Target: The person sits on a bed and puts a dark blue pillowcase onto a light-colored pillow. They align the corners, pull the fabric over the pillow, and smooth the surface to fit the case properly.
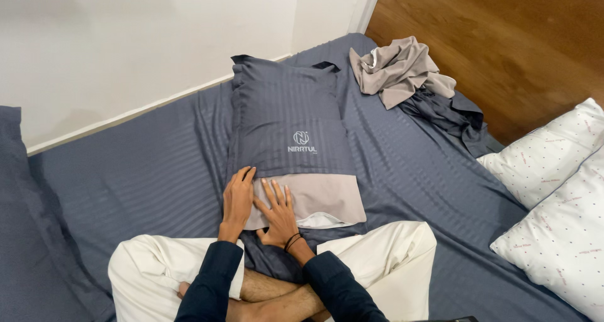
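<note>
The person sits cross-legged on the dark blue striped bed sheet [145,177]. The left hand [238,197] and right hand [277,215] lie flat, fingers spread, on the near end of the pillow [286,127], holding nothing. Crumpled beige cloth [396,70] lies at two o'clock; white dotted pillows [560,190] at three.

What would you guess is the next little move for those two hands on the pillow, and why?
Probably tuck the beige inner flap into the dark blue striped pillowcase. The flap sticks out at the open end, with white pillow showing beneath it. The left hand lies on the case's edge and the right hand lies flat on the flap, both open.
</note>
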